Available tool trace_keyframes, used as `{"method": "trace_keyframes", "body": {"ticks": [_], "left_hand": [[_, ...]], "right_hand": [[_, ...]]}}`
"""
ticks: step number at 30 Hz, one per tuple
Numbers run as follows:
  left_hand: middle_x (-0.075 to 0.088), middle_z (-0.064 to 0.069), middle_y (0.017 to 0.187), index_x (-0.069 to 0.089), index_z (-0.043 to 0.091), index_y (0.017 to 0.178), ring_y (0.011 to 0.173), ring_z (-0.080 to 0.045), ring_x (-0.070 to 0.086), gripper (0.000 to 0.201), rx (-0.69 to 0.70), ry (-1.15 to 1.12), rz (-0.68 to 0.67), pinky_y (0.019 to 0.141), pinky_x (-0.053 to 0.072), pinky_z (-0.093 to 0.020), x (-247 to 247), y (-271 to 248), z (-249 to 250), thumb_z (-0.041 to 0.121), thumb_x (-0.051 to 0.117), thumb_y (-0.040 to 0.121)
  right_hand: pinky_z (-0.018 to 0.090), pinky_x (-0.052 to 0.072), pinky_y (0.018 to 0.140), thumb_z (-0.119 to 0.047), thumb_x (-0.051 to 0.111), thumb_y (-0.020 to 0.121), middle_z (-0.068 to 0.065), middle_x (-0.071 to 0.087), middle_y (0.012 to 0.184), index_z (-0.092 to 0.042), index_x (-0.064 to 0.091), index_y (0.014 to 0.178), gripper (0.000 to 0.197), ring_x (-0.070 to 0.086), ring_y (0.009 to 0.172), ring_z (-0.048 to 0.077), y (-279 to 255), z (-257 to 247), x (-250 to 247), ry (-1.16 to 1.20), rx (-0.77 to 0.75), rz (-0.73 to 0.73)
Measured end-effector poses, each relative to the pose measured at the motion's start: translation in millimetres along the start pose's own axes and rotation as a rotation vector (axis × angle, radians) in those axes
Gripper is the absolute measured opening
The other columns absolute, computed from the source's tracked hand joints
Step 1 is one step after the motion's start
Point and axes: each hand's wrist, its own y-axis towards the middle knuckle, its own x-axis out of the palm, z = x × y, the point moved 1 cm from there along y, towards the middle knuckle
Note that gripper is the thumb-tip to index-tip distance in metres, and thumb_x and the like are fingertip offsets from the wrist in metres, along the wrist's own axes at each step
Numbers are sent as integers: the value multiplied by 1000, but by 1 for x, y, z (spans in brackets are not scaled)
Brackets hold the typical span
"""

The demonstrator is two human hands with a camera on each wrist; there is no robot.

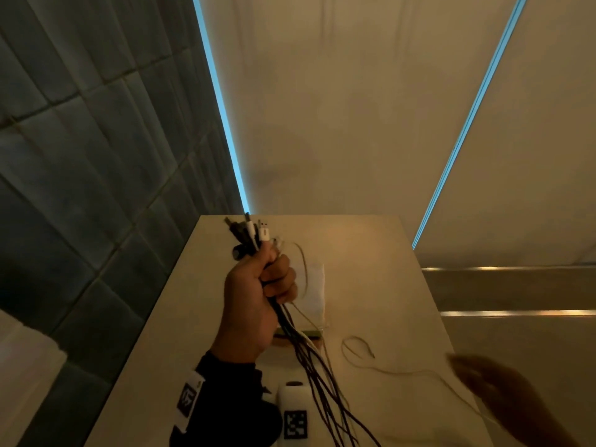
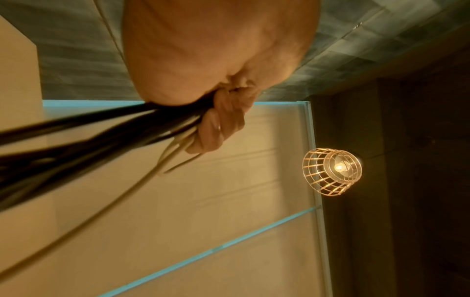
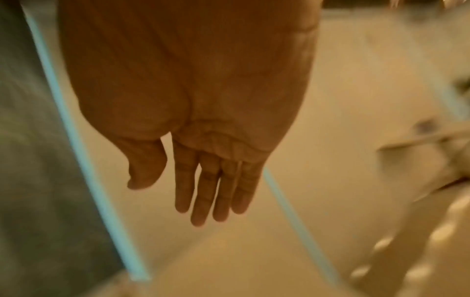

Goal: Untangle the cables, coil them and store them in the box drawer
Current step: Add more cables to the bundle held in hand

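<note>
Left hand (image 1: 254, 298) raised above the table (image 1: 387, 285), fingers (image 2: 221, 120) wrapped tight round a bundle of cables (image 1: 322, 375). Long axis of the bundle near upright, plug ends (image 1: 254, 230) pointing to 12 o'clock, loose black and white tails trailing to 5 o'clock. On the wrist, a band (image 1: 190, 398) with a black-and-white marker, unreadable. At 3 o'clock of the bundle, one thin pale cable (image 1: 358, 350) lying looped on the table. Right hand (image 1: 503, 398) blurred at 4 o'clock, fingers (image 3: 203, 193) straight and close together, holding nothing.
</note>
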Motion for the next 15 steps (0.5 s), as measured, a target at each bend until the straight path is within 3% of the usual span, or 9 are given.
{"method": "trace_keyframes", "body": {"ticks": [2,4,6,8,10,11,13,14,15], "left_hand": [[25,7,52,39,15,69,40,-5,21,29,-20,39,-3,42,20,-22,9,-1,-6,21,37,97],[24,6,53,39,15,69,42,-6,20,25,-22,76,-17,43,21,-23,15,-3,-9,23,41,93],[25,5,54,40,15,70,44,-7,21,22,-20,103,-21,44,23,-23,18,-5,-8,25,44,90],[30,3,55,42,14,70,44,-9,27,23,-13,130,0,44,28,-24,17,-7,-7,26,45,89],[48,-7,58,46,11,73,48,-19,46,25,-8,191,35,52,42,-31,14,-7,-6,27,44,93],[61,-15,67,49,9,77,58,-28,60,27,-6,239,46,63,50,-38,11,-7,-4,26,41,96],[71,-28,91,49,7,82,84,-41,69,30,-24,333,61,84,52,-49,8,-8,2,25,33,101],[70,-29,92,48,7,81,85,-42,69,32,-30,357,71,85,53,-51,6,-8,6,25,32,102],[70,-26,82,49,7,78,75,-39,69,33,-26,366,83,79,55,-48,5,-9,10,25,34,101]], "right_hand": [[2,44,80,-79,44,74,-38,62,109,-57,63,105,42,61,106,-6,9,-41,18,2,-61,-125],[3,44,84,-58,51,86,-33,62,115,-39,62,119,39,58,108,-10,25,-76,58,118,-178,-207],[11,50,83,-44,59,89,-20,69,106,-27,68,112,30,64,99,-4,39,-100,82,189,-252,-191],[19,54,76,-22,65,89,-6,73,85,-15,73,91,11,69,81,5,46,-108,92,217,-257,-151],[26,55,68,-11,64,89,-2,70,71,-11,70,80,11,67,68,9,46,-106,93,222,-260,-96],[26,53,63,-10,62,90,-4,67,67,-13,68,78,14,64,62,9,46,-102,89,233,-255,-67],[17,42,52,-8,59,92,-10,60,58,-16,66,76,19,53,53,5,43,-83,72,284,-181,49],[14,36,49,-7,58,92,-12,55,54,-17,65,74,22,46,49,4,41,-68,58,338,-117,149],[15,32,47,-8,57,93,-11,51,50,-18,66,72,24,40,48,3,39,-47,43,404,-36,260]]}}
